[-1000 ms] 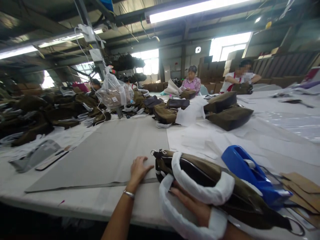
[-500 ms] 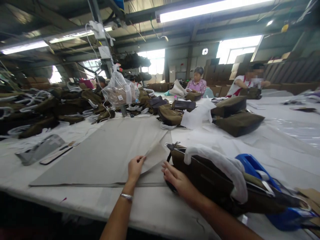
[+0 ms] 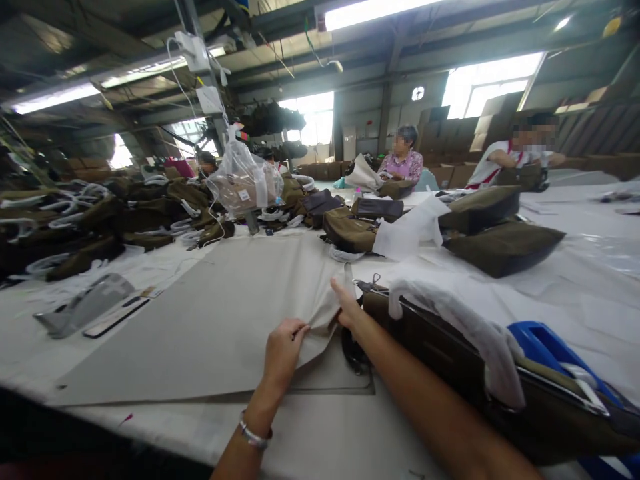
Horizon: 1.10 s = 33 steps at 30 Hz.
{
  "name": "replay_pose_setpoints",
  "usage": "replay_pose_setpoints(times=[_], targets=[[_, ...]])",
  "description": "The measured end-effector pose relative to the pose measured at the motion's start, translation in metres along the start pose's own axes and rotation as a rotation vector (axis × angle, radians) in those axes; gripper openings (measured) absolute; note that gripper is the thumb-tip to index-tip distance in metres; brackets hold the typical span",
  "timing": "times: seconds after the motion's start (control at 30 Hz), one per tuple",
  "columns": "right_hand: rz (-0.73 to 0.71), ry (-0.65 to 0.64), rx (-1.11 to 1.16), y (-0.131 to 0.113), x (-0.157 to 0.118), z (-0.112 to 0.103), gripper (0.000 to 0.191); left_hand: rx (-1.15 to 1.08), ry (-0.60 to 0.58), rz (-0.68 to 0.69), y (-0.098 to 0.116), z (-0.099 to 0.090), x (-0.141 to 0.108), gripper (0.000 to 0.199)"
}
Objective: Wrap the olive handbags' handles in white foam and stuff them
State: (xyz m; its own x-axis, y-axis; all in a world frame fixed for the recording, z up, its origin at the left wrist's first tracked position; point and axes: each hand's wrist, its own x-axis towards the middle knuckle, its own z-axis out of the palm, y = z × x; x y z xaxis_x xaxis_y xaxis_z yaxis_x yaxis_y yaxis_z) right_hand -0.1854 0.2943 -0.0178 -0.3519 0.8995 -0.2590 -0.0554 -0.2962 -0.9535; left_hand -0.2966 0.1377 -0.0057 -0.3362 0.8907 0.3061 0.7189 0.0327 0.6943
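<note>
A large grey paper sheet lies on the table, its right side lifted and creased. My left hand, a silver bracelet on its wrist, pinches the sheet's front edge between thumb and fingers. At the raised right edge, my right hand grips the paper with its thumb up; the other fingers are partly hidden. More grey sheet shows beneath the lifted part. Right beside my right forearm lies a dark olive bag with a metal-edged opening. Its handle is wrapped in white material.
A grey tape dispenser and a phone-like flat object lie at left. A blue tool sits behind the bag. Olive bags and piled bags stand farther back, around a post with a plastic bag. Co-workers sit beyond.
My right hand has moved forward from beside the bag's end to the sheet's right edge. My left hand has shifted slightly right, still pinching the sheet, which is now lifted and creased more.
</note>
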Motion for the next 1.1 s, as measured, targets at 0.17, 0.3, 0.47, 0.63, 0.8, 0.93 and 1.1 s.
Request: replay_pose_setpoints(times=[0.17, 0.3, 0.47, 0.63, 0.8, 0.93, 1.1], targets=[[0.164, -0.018, 0.085, 0.017, -0.012, 0.007, 0.026, -0.022, -0.076, 0.000, 0.019, 0.004, -0.014, 0.018], [0.143, -0.038, 0.128, 0.037, -0.044, -0.007, 0.020, -0.096, -0.289, -0.037, 0.025, -0.008, -0.034, 0.015], [0.145, -0.111, 0.109, 0.054, -0.091, -0.009, 0.026, -0.250, -0.186, -0.272, -0.001, -0.019, -0.010, 0.043], [0.122, -0.301, 0.135, 0.055, -0.123, 0.011, 0.038, -0.287, -0.068, -0.338, -0.026, 0.012, 0.036, 0.075], [0.097, -0.332, 0.288, 0.041, -0.105, 0.013, 0.063, -0.363, -0.059, -0.251, -0.015, 0.045, 0.033, 0.059], [0.003, -0.185, 0.142, 0.039, -0.075, 0.007, 0.056, -0.328, -0.108, -0.218, -0.007, 0.042, 0.031, 0.051], [0.007, -0.114, 0.001, 0.054, -0.053, -0.028, 0.039, -0.024, 0.056, -0.314, -0.057, -0.040, 0.069, 0.044]])
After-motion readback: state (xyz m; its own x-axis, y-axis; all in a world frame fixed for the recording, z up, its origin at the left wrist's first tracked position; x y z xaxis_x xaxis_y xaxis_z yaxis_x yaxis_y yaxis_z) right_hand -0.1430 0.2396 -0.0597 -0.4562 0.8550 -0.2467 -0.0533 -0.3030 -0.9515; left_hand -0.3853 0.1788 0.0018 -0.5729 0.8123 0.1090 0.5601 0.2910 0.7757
